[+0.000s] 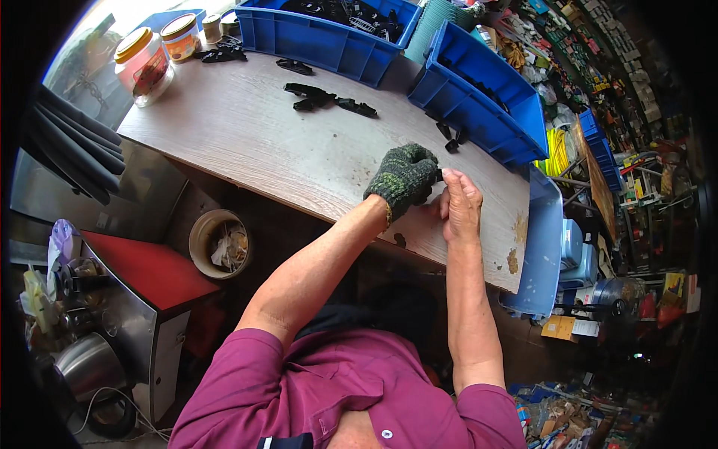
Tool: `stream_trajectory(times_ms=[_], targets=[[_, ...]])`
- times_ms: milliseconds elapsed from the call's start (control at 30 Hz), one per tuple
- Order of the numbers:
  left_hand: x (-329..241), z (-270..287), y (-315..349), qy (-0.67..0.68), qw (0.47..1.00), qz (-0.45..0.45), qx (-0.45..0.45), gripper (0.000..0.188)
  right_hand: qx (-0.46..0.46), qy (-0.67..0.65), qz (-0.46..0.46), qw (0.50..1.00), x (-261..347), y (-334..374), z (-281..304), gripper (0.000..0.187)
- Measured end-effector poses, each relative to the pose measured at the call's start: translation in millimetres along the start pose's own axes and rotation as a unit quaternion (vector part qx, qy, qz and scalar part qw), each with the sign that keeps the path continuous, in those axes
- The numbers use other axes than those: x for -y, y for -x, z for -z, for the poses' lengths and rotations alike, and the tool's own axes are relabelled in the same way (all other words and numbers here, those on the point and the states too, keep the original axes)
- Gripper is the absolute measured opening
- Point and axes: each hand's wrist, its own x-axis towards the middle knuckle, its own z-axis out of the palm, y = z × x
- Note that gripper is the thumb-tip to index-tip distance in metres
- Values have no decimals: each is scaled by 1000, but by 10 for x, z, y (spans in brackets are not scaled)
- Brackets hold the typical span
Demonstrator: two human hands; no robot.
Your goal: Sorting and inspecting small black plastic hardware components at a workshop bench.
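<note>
My left hand [404, 176], in a dark green knitted glove, is closed around a small black plastic part [439, 176]. Only a bit of that part shows between my hands, so its shape is mostly hidden. Right beside it, my bare right hand [461, 200] has its fingers curled and its thumb up against the same part. Both hands are above the near right side of the worn, pale table [254, 120]. Further off lie loose black plastic parts: a few pieces [309, 96] at the far middle and small ones [452, 139] just beyond my hands.
Two blue bins holding black parts, one bin [314, 37] at the far edge and another bin [482, 101] at the right, border the table. Lidded jars [142, 66] stand far left. Below are a waste bucket [196, 243], a red-topped cabinet [149, 269] and a light blue tub [542, 232].
</note>
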Motion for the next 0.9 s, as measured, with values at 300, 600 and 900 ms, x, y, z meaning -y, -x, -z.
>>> stream_trajectory(times_ms=[300,600,900], targets=[[-210,631,-101,-590,680,-356,-248,44,13,-74,-19,997,34,101,-78,27],[-356,843,-295,-737,604,-247,-175,19,-31,-91,-17,995,31,120,-115,30],[-351,664,-72,-647,717,-250,-71,23,-72,-141,-30,987,-5,106,-99,31]])
